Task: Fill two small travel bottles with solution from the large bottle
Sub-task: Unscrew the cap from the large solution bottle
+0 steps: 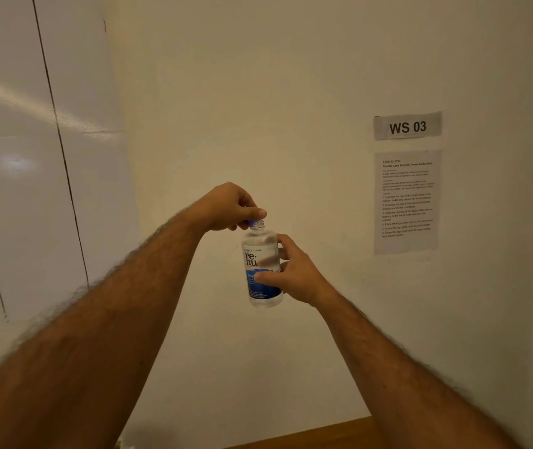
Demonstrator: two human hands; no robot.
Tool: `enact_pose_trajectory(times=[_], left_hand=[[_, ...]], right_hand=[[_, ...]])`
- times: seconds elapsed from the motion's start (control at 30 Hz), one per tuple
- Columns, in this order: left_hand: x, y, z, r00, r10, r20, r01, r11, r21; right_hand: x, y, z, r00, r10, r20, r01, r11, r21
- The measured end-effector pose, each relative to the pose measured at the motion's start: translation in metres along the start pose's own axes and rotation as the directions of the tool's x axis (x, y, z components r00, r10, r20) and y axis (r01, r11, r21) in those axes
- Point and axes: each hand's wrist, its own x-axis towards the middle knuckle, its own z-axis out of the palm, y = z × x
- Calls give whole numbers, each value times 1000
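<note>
The large bottle (261, 254) is clear with a white and blue "renu" label, held upright in the air in front of a cream wall. My right hand (294, 273) grips its body from the right side, thumb across the blue part of the label. My left hand (226, 207) comes from above with fingertips pinched on the blue cap (255, 223) at the bottle's neck. The two small travel bottles are not in view.
A "WS 03" sign (407, 126) and a printed instruction sheet (406, 202) hang on the wall at right. White panelled doors (25, 189) stand at left. A strip of wooden countertop (323, 434) shows at the bottom edge.
</note>
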Motion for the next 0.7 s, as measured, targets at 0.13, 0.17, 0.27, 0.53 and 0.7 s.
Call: enact_pose_trajectory(times=[0.13, 0.17, 0.27, 0.53, 0.7], left_hand=[[-3, -4, 2, 1000, -21, -18, 20, 997, -69], [-3, -6, 3, 999, -26, -22, 24, 995, -93], [-6, -12, 7, 996, -55, -72, 38, 974, -222], [-30, -50, 38, 971, -194, -136, 42, 708, -705], [-52, -76, 72, 963, -247, -108, 37, 518, -855]], right_hand=[[-1, 2, 2, 1000, -6, -1, 6, 1000, 12], [-2, 3, 2, 1000, -7, -3, 7, 1000, 18], [-1, 7, 2, 1000, -6, -11, 7, 999, 31], [-13, 21, 6, 1000, 15, -17, -15, 999, 39], [-25, 35, 13, 998, 54, -13, -53, 998, 32]])
